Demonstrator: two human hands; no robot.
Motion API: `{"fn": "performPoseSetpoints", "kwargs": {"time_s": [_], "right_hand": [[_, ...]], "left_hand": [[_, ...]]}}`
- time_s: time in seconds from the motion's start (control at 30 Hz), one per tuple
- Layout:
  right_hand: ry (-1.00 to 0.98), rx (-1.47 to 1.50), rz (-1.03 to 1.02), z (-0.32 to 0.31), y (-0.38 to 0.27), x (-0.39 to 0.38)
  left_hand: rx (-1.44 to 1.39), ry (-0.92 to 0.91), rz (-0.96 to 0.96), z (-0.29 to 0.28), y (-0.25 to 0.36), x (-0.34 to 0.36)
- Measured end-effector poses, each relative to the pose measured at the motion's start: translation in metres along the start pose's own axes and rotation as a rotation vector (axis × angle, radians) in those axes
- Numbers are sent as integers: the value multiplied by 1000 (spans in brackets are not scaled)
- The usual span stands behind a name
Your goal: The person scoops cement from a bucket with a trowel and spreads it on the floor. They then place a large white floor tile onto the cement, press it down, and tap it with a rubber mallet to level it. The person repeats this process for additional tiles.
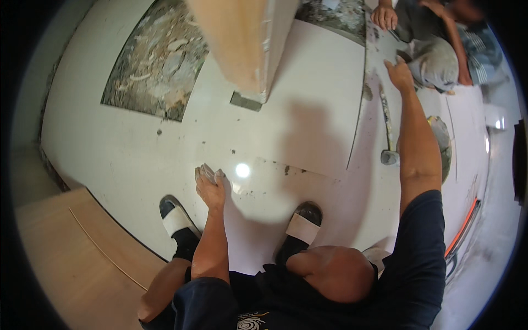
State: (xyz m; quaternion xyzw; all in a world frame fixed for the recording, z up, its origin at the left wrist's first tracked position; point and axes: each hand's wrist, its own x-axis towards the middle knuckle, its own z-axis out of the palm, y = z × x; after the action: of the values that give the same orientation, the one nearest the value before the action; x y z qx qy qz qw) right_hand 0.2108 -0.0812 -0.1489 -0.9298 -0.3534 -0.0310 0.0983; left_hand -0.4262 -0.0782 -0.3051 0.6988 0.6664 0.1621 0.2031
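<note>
My left hand (210,190) is closed around a crumpled greyish piece (207,171), just above the pale tiled floor (264,137); I cannot make out what the piece is. Stretched far forward on the right is my right hand (401,76), its thumb and fingers apart, with nothing visible in it. It is close to the knee of a crouching person (437,63). Below that hand, left of my forearm, a mallet (390,157) lies on the tiles, its long smeared handle pointing away from me. My forearm partly hides a roundish, mortar-smeared thing (440,137).
An untiled patch of rubble (157,66) lies at the far left, another (335,19) at the top. Between them rises a wood-coloured post (236,44), with a small grey block (246,101) at its foot. A wooden board (82,247) occupies the lower left; an orange-edged tool (462,228) lies right.
</note>
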Motion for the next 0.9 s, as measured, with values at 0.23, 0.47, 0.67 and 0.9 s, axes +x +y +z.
{"fn": "performPoseSetpoints", "kwargs": {"time_s": [0.23,0.47,0.67,0.9], "right_hand": [[24,-169,5,16,13,6],[166,-391,30,18,-13,2],[402,-398,-55,5,-5,-1],[363,-308,-7,-18,13,-13]], "left_hand": [[47,-69,-153,-11,-6,-22],[142,-193,-153,-22,0,-19],[-32,-66,-139,-15,-2,-15],[259,-17,-42,-5,-20,-21]]}}
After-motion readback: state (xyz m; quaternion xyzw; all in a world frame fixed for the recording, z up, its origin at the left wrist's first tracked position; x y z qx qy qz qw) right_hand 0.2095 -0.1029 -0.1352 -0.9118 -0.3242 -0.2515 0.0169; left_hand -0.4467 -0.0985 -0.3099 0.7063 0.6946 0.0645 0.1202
